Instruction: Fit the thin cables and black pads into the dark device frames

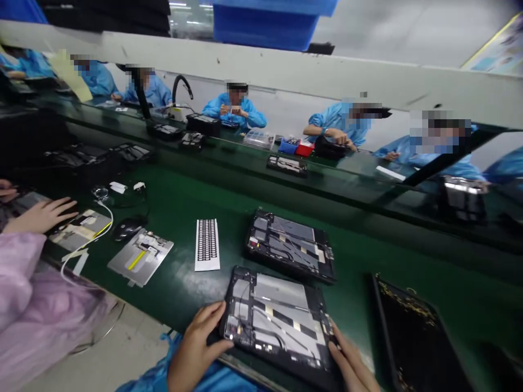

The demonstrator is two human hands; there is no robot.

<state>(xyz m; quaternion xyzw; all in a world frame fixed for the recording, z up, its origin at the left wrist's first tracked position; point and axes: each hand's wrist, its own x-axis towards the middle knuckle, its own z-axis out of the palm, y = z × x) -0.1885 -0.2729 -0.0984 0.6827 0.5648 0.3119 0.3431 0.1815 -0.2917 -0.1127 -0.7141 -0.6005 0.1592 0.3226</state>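
An opened tablet (281, 291) with silvery battery packs, thin cables and a black frame lies at the front edge of the green table. My left hand (198, 343) grips its left side, thumb at the near corner and fingers along the edge. On the opposite side, my right hand (351, 354) holds the right edge. Just behind it sits a stack of similar opened tablets (290, 242). To the left of that stack lies a white sheet of small black stickers (207, 245).
A black tray (420, 332) with small gold-coloured parts along its edge is at right. Leftward are a grey panel (141, 258), a black mouse (126, 227) and a white cable (107, 218). A co-worker's hand (44, 215) rests near another panel. More people in blue work across the bench.
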